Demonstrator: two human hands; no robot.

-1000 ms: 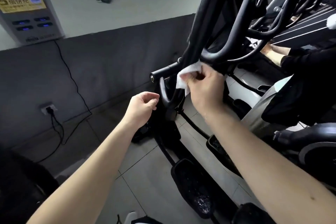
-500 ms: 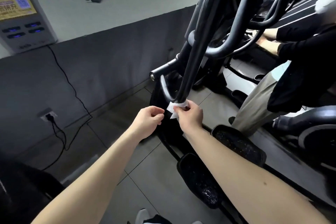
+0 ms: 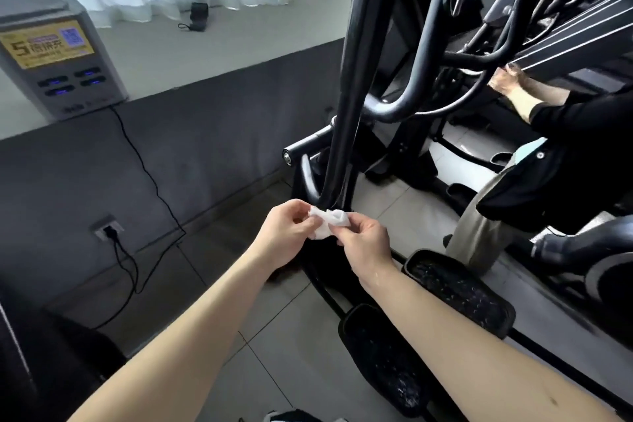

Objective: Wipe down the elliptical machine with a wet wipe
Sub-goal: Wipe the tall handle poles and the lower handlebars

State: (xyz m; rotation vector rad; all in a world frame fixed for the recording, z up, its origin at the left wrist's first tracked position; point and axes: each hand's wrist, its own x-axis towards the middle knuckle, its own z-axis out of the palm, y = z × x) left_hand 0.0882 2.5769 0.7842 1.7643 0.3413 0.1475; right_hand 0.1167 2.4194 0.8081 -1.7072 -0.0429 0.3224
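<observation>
So, the person working there: bare arms, basically. The left forearm (image 3: 191, 329) and right forearm (image 3: 462, 336) were uncovered as far back as I could see, and the left hand (image 3: 287, 233) and right hand (image 3: 366, 243) were plain and bare too. There was a shiny wet patch (image 3: 376, 273) on the right wrist and a small dark mark (image 3: 552, 401) further up that arm. Down low a white-and-black bit (image 3: 284, 416) poked out, maybe a shoe, couldn't really tell.

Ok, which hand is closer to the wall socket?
Left. The left hand pinches the wet wipe on the side toward the wall socket; the right hand pinches its far end, farther away.
</observation>
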